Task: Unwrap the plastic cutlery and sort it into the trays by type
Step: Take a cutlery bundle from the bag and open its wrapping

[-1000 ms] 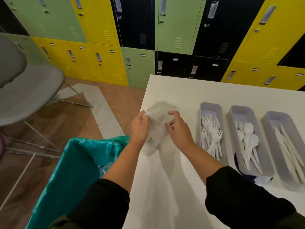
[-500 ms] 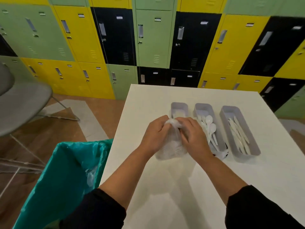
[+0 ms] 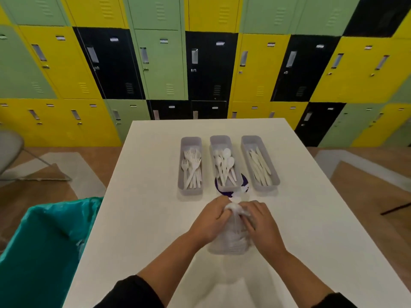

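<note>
A clear plastic bag of white cutlery [image 3: 229,241] stands on the white table [image 3: 142,218] in front of me. My left hand [image 3: 210,221] and my right hand [image 3: 260,223] both pinch its bunched top. Beyond them stand three grey trays side by side: the left tray [image 3: 190,141] holds forks, the middle tray [image 3: 220,140] holds spoons, the right tray [image 3: 252,140] holds knives. The contents of the bag are blurred.
A bin lined with a teal bag [image 3: 44,241] stands against the table's left edge. A purple and white item [image 3: 244,185] lies under the near end of the spoon tray. Coloured lockers [image 3: 200,63] fill the far wall. A grey chair [image 3: 9,147] is at left.
The view has swung right from the bin to the table's centre. Both hands carried the bag from the table's left side to a spot in front of the trays.
</note>
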The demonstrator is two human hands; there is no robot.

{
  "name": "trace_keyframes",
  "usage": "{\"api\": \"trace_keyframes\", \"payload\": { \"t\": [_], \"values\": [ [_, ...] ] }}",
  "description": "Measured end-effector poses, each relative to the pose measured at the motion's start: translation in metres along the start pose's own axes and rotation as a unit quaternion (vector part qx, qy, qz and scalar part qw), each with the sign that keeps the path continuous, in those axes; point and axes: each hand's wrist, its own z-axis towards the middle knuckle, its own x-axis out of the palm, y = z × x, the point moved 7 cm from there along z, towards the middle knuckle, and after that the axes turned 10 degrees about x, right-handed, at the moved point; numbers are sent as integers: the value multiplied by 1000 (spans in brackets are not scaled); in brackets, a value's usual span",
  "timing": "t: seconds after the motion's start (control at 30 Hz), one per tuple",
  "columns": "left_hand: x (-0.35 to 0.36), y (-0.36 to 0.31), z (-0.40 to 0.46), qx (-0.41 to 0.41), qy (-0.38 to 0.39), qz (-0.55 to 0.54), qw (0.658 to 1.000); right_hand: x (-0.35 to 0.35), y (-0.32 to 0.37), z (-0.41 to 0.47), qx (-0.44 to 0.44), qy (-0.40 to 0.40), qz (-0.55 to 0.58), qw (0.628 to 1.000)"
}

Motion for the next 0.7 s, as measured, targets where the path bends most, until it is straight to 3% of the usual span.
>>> {"api": "trace_keyframes", "payload": {
  "t": [0.2, 0.4, 0.5, 0.7],
  "values": [
    [37, 14, -7, -44, 51, 73, 995, 5, -32, -16, 30, 88, -40, 995],
    [26, 1, -18, -9, -59, 173, 983, -17, -25, -12, -25, 50, -65, 996],
    [30, -7, -21, 1, -50, 181, 982, -14, -18, -13, -72, 38, -101, 992],
    [26, -8, -22, -13, -45, 199, 979, -13, -23, -5, -65, 51, -86, 993]
  ]
}}
